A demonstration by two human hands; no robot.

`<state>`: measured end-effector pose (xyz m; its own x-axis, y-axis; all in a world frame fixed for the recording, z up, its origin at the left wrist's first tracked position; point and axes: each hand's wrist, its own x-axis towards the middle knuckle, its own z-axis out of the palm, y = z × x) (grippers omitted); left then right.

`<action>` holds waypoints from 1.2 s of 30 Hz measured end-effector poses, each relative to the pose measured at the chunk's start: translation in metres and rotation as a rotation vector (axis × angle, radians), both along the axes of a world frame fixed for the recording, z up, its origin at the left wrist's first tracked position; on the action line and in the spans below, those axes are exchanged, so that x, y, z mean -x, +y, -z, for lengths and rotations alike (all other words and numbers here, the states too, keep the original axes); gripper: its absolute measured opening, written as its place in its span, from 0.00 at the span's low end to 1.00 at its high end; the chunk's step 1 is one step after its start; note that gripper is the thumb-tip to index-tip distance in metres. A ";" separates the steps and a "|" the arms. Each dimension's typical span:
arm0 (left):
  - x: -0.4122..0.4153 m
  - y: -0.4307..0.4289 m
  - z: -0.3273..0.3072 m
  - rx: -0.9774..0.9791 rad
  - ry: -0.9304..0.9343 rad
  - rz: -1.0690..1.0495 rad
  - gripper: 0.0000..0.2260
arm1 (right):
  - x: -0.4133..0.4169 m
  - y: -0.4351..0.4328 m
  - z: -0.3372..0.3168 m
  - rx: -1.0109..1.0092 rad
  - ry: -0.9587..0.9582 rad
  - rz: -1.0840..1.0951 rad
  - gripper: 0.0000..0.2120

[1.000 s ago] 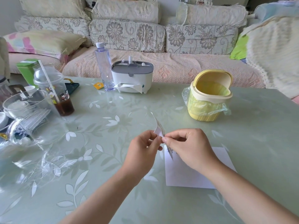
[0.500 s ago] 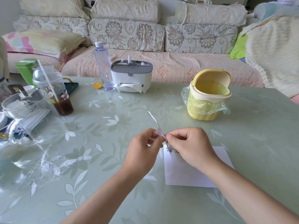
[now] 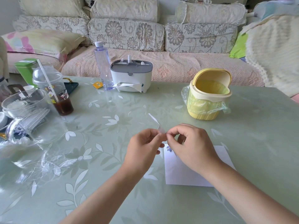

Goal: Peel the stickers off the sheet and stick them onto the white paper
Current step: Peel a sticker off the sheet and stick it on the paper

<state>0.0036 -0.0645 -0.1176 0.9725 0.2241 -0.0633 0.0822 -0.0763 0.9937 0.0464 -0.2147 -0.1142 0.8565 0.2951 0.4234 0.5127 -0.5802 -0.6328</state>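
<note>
A thin, nearly clear sticker sheet (image 3: 156,122) stands edge-on above the table, and my left hand (image 3: 143,147) pinches its lower end between thumb and forefinger. My right hand (image 3: 192,146) meets it there, thumb and forefinger pinched at the sheet's edge; whether they hold a sticker is hidden. Below both hands lies the white paper (image 3: 179,172), flat on the table and partly covered by my right wrist. One small blue sticker (image 3: 169,149) sits near its top left corner.
A yellow mini bin (image 3: 208,94) with a bag stands at the back right. A tissue box (image 3: 131,76) and a water bottle (image 3: 103,65) stand behind. A drink cup (image 3: 53,91) and clear glassware (image 3: 27,115) crowd the left side.
My right hand has shifted slightly, uncovering a small blue sticker on the paper's top left corner. Both hands stay pinched together at the sheet.
</note>
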 end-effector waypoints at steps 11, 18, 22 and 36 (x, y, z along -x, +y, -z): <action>0.000 0.000 -0.002 0.100 0.025 -0.020 0.09 | -0.004 0.002 -0.008 -0.295 0.474 -0.024 0.07; 0.000 0.000 -0.002 0.101 -0.010 -0.029 0.08 | -0.002 0.002 -0.011 -0.327 0.441 -0.009 0.06; 0.002 -0.003 -0.003 0.179 -0.006 -0.037 0.07 | -0.002 0.003 -0.014 -0.463 0.547 0.010 0.05; 0.000 -0.005 0.000 0.339 0.006 0.024 0.09 | 0.003 0.004 -0.001 0.006 -0.202 0.075 0.05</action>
<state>0.0039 -0.0700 -0.1179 0.9766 0.1666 -0.1358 0.0901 0.2561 0.9624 0.0432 -0.2112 -0.1136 0.7740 0.2370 0.5872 0.5843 -0.6247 -0.5180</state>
